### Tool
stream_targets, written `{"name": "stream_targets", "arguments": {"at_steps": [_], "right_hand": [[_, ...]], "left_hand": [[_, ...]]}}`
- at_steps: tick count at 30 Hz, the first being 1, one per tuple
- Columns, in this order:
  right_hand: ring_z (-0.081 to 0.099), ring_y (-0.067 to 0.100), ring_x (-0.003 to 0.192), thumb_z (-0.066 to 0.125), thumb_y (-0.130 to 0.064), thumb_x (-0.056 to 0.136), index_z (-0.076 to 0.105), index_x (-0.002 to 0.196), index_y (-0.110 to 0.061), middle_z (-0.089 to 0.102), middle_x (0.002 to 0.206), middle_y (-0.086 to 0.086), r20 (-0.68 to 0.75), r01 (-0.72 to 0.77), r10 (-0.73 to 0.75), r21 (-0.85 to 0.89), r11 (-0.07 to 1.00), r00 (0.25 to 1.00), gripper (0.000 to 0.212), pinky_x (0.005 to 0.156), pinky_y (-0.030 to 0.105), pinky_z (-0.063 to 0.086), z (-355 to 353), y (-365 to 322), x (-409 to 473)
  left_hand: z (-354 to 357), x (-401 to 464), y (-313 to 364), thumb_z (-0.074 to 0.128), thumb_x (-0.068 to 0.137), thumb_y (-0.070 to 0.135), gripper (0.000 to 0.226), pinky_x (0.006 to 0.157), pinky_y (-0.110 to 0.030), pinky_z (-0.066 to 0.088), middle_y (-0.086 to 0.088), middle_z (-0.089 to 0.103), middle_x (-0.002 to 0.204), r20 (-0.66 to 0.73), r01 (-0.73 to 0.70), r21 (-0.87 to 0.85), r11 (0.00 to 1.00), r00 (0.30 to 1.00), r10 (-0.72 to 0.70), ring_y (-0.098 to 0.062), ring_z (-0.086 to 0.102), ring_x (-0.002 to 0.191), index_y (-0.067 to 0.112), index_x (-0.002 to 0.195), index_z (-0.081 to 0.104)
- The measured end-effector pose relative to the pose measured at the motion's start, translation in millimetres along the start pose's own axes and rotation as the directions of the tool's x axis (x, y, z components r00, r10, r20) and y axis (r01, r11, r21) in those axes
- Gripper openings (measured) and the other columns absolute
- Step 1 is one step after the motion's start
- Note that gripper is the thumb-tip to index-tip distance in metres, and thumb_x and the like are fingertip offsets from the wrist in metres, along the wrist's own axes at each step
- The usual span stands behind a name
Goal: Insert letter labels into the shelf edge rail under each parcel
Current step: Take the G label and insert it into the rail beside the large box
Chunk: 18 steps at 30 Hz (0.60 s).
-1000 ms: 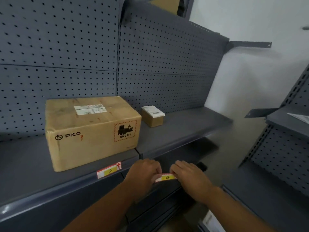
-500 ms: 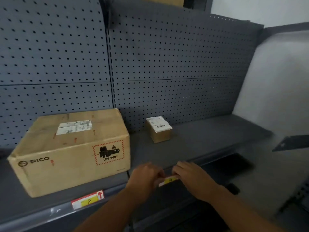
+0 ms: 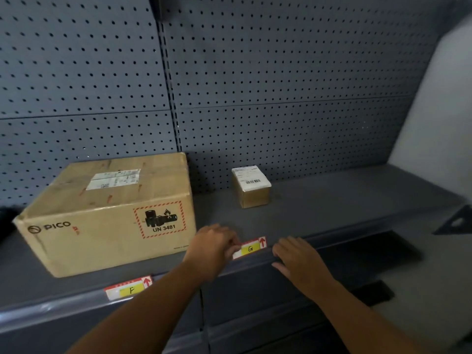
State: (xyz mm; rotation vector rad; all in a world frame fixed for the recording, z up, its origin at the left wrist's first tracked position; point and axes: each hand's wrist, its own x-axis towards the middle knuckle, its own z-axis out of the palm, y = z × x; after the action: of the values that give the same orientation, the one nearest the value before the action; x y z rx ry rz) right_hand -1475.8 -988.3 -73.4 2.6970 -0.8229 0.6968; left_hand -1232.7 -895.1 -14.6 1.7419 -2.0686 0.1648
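Observation:
A large cardboard parcel (image 3: 112, 213) marked PICO stands on the grey shelf (image 3: 332, 200) at the left. A small brown parcel (image 3: 251, 186) with a white sticker stands to its right. The label F (image 3: 129, 288) sits in the shelf edge rail (image 3: 255, 261) under the large parcel. The label G (image 3: 250, 247) sits at the rail in front of the small parcel. My left hand (image 3: 212, 247) pinches the left end of label G. My right hand (image 3: 298, 261) rests on the rail just right of the label, fingers spread, not touching it.
A grey pegboard back panel (image 3: 255, 85) rises behind the shelf. A white wall (image 3: 439, 111) lies at the right. A dark bracket (image 3: 454, 221) juts in at the right edge. Lower shelves (image 3: 268, 315) lie below the rail.
Label G has gone from between both hands up to the rail. My right hand has let go of it and slid right. The view has shifted to face the shelf.

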Motion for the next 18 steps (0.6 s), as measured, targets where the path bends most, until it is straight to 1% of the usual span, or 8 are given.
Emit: {"name": "stream_targets", "arguments": {"at_steps": [3,6,10,15,18], "right_hand": [[0.061,0.016,0.079,0.092,-0.033,0.064,0.061,0.095,-0.018,0.064,0.088,-0.001,-0.067,0.031,-0.034,-0.037,0.999,0.997,0.046,0.074,0.026,0.049,9,1,0],[0.066,0.019,0.088,0.090,-0.031,0.067,0.067,0.102,-0.014,0.068,0.098,0.003,-0.114,0.059,-0.068,-0.076,0.995,0.991,0.046,0.080,0.031,0.054,16,5,-5],[0.065,0.019,0.087,0.089,-0.028,0.069,0.068,0.100,-0.014,0.068,0.095,0.003,-0.157,0.073,-0.086,-0.089,0.993,0.984,0.040,0.080,0.031,0.054,27,9,-5],[0.059,0.020,0.083,0.087,-0.028,0.074,0.064,0.096,-0.016,0.065,0.091,0.003,-0.209,0.050,-0.072,-0.108,0.993,0.975,0.034,0.078,0.031,0.048,31,6,-9],[0.057,0.018,0.081,0.085,-0.029,0.075,0.062,0.094,-0.017,0.063,0.089,0.002,-0.206,0.063,-0.090,-0.135,0.989,0.975,0.032,0.077,0.031,0.045,23,5,-8]], "left_hand": [[1,3,2,0.055,0.096,0.045,0.014,0.084,-0.023,0.041,0.017,0.060,0.095,-0.001,-0.012,0.008,1.000,1.000,0.012,0.002,0.047,0.089,0.035,0.099,0.063],[1,9,3,0.055,0.096,0.045,0.015,0.084,-0.024,0.040,0.015,0.061,0.096,0.004,-0.036,0.017,0.999,0.999,0.036,0.000,0.048,0.089,0.034,0.099,0.063],[4,16,5,0.056,0.095,0.043,0.014,0.086,-0.026,0.042,0.014,0.062,0.097,0.012,-0.053,0.024,0.998,0.999,0.053,-0.003,0.051,0.091,0.032,0.101,0.064],[9,21,8,0.058,0.095,0.041,0.013,0.084,-0.026,0.041,0.014,0.063,0.096,0.019,-0.096,0.035,0.995,0.995,0.095,-0.004,0.052,0.090,0.032,0.099,0.066],[16,24,12,0.057,0.095,0.041,0.013,0.085,-0.028,0.042,0.013,0.064,0.097,0.018,-0.119,0.066,0.991,0.993,0.118,-0.006,0.052,0.091,0.032,0.099,0.065]]}}
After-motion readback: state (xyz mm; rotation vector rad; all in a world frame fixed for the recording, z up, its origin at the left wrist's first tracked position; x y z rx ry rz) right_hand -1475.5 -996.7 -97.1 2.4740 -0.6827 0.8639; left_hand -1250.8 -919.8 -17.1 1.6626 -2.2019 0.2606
